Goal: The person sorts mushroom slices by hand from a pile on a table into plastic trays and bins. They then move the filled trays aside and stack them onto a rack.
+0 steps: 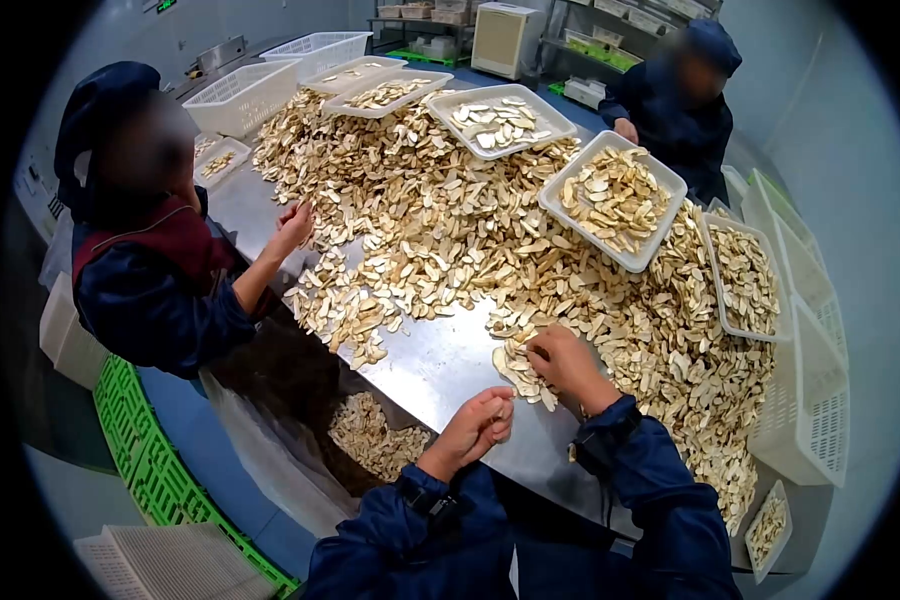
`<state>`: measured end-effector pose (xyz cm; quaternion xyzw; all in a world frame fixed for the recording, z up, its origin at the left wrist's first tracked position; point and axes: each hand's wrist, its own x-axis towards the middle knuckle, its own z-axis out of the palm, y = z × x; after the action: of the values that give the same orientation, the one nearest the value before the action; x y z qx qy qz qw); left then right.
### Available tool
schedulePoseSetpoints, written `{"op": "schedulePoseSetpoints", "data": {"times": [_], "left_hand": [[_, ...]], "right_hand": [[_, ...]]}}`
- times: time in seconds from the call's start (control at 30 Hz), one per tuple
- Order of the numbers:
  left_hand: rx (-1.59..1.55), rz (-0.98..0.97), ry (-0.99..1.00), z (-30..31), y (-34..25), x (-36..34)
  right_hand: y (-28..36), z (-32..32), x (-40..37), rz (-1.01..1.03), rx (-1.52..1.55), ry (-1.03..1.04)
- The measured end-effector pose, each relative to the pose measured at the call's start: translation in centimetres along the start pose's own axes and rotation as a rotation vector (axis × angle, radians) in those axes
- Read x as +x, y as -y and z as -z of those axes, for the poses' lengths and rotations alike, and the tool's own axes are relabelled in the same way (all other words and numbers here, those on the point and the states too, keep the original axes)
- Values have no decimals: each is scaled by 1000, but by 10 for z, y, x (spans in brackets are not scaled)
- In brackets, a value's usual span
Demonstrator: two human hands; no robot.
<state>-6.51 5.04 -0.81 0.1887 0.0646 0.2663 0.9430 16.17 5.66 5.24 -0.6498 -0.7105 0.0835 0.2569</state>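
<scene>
A large heap of dried, pale sliced pieces [470, 220] covers much of the metal table [430, 350]. My right hand [567, 365] is at the heap's near edge, its fingers bent down onto a few slices; what they pinch, if anything, is hidden. Just left of it, over the bare metal near the table's front edge, my left hand [478, 428] is held with curled fingers and thumb together. Whatever may be between those fingertips is too small to make out.
White trays of slices [615, 200] rest on the heap. Co-workers [160, 230] [675, 110] stand at left and back right. White baskets [805, 400] line the right edge. Below the front edge, an open bag [375, 435] holds more slices.
</scene>
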Motion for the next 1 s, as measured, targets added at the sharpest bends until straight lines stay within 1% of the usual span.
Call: {"op": "schedulePoseSetpoints", "data": {"times": [0.07,0.1,0.17,0.3,0.37,0.43,0.47,0.5,0.53,0.6,0.63,0.73,0.8,0.83,0.87,0.93,0.97,1.0], "left_hand": [[-27,-2,-1,2,0,2],[-45,5,9,2,-1,2],[-44,15,27,3,-2,2],[-63,122,137,7,-6,2],[-61,105,78,3,-5,0],[-78,93,69,2,-3,1],[-81,95,132,7,-1,2],[-71,92,130,7,-1,2],[-60,84,125,5,-2,1],[-59,68,120,5,-2,1],[-45,73,100,5,-1,0],[-19,73,85,5,-2,0],[-20,62,75,7,0,-1],[-21,59,67,6,-1,-2],[-21,62,64,6,-1,0],[-5,59,46,5,-1,-1],[3,75,91,8,-2,0],[9,85,131,10,-4,0]], "right_hand": [[6,8,-2,-77,26,52],[4,8,-3,-88,55,46],[2,12,-9,-50,53,27],[4,21,-16,19,60,-31],[8,26,-18,21,79,-52],[9,29,-20,-50,211,-11],[8,31,-22,-88,275,4],[7,34,-22,-80,283,26],[6,39,-23,-100,297,99],[4,51,-23,-155,373,290],[1,61,-21,-136,454,399],[5,109,-8,-329,618,331],[-6,126,0,-353,747,-42],[-8,137,2,-410,840,-93],[-5,141,-2,-430,865,-134],[2,150,-12,-423,820,70],[-14,147,-20,-283,710,136],[-12,158,-25,-317,680,186]]}}
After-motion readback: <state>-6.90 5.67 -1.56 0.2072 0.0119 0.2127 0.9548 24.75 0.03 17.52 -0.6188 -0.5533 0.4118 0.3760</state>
